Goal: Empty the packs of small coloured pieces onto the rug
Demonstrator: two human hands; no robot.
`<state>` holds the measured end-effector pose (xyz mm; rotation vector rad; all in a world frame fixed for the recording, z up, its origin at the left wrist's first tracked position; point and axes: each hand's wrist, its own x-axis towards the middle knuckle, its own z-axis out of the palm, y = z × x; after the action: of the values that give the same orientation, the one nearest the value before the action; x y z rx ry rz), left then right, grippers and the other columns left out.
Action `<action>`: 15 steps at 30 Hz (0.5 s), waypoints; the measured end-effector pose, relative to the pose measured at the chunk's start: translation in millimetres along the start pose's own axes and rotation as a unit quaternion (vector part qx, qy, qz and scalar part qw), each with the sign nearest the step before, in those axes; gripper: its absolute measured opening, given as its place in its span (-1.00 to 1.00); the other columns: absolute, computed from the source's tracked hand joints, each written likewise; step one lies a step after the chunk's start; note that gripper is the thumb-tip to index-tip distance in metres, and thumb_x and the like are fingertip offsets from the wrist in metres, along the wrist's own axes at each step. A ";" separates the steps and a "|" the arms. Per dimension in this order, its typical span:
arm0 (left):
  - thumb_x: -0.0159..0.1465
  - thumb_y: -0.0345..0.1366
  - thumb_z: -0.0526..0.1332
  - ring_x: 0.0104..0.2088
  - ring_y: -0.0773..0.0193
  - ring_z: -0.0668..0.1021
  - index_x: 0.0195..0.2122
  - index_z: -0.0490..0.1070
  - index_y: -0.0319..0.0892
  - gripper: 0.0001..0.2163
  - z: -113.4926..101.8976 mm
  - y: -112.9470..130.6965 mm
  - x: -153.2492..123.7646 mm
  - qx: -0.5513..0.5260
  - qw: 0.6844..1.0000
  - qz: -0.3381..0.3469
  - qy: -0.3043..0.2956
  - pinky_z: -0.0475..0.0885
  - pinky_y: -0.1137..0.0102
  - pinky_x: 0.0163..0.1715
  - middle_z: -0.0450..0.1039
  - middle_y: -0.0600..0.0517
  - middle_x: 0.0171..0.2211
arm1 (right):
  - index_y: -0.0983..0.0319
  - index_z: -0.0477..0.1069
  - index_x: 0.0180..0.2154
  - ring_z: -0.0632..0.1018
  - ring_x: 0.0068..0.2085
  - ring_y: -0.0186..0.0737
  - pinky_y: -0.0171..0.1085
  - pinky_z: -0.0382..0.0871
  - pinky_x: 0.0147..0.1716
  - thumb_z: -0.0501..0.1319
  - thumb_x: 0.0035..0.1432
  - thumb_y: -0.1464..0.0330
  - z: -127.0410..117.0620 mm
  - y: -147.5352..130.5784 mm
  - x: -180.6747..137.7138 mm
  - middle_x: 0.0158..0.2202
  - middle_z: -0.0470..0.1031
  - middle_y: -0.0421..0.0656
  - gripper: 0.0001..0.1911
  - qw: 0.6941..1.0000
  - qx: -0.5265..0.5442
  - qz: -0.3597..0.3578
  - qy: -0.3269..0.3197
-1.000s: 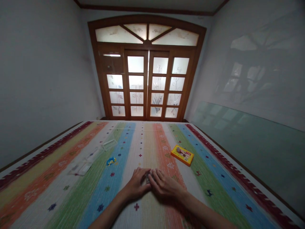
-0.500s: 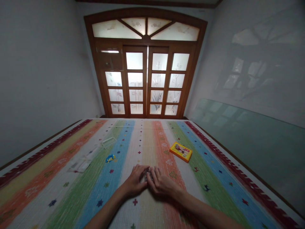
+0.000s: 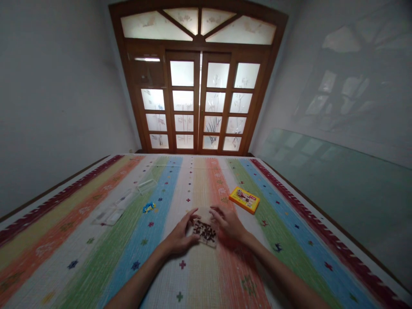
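Between my hands is a small clear plastic box (image 3: 206, 243) holding many small dark brown pieces (image 3: 204, 231). A pale see-through flap, apparently its lid, shows at the far side. My left hand (image 3: 182, 234) grips the box's left side, thumb at the near edge and fingers further back. At the far right corner is my right hand (image 3: 230, 223), its fingers bent and a little apart beside the lid. Whether those fingertips touch the lid I cannot tell. My right thumb is mostly hidden.
A yellow box (image 3: 244, 199) with a picture on it lies ahead on the right. Left of my hands are a small heap of blue and yellow pieces (image 3: 149, 208), a clear plastic bag (image 3: 111, 212) and a clear tray (image 3: 147, 186). A striped cloth (image 3: 167, 279) covers the table.
My hands have moved apart, and the small box with brown pieces, mostly covered before, now shows with its lid raised. The view has tilted down slightly.
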<state>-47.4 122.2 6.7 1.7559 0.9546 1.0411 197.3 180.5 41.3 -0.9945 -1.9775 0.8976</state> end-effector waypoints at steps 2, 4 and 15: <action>0.21 -0.15 0.37 0.07 0.06 0.48 0.42 0.04 -0.14 -0.19 -2.0 2.7 -0.5 -0.013 1.000 -0.009 -0.003 0.33 0.11 0.18 0.38 -0.20 0.16 | 0.25 0.45 -0.10 0.68 -0.32 -0.07 -0.16 0.57 -0.36 0.20 0.23 -0.04 0.1 1.8 6.9 -0.20 0.63 0.01 -0.51 0.990 0.114 0.077 0.020; 0.19 -0.13 0.40 0.04 0.06 0.49 0.39 0.14 -0.13 -0.22 -4.7 5.8 -1.1 -0.012 1.000 -0.020 -0.003 0.33 0.10 0.17 0.41 -0.18 0.12 | 0.24 0.42 -0.18 0.66 -0.39 -0.10 -0.22 0.52 -0.48 0.27 0.10 -0.13 1.7 1.6 12.5 -0.23 0.62 0.00 -0.43 0.974 0.181 0.133 0.033; -0.02 -0.07 0.56 0.05 -0.01 0.59 0.31 0.28 -0.11 -0.12 -17.6 10.0 -1.3 -0.211 0.966 -0.146 0.039 0.42 0.04 0.14 0.46 -0.19 0.08 | 0.16 0.25 -0.44 0.54 -0.38 -0.12 -0.16 0.48 -0.38 -0.05 0.36 -0.04 8.3 15.7 14.4 -0.44 0.47 -0.09 -0.51 0.991 0.051 0.064 0.106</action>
<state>-62.2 122.7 20.6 1.1940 0.9246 1.0352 189.5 197.8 28.6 -1.1183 -1.6899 0.9124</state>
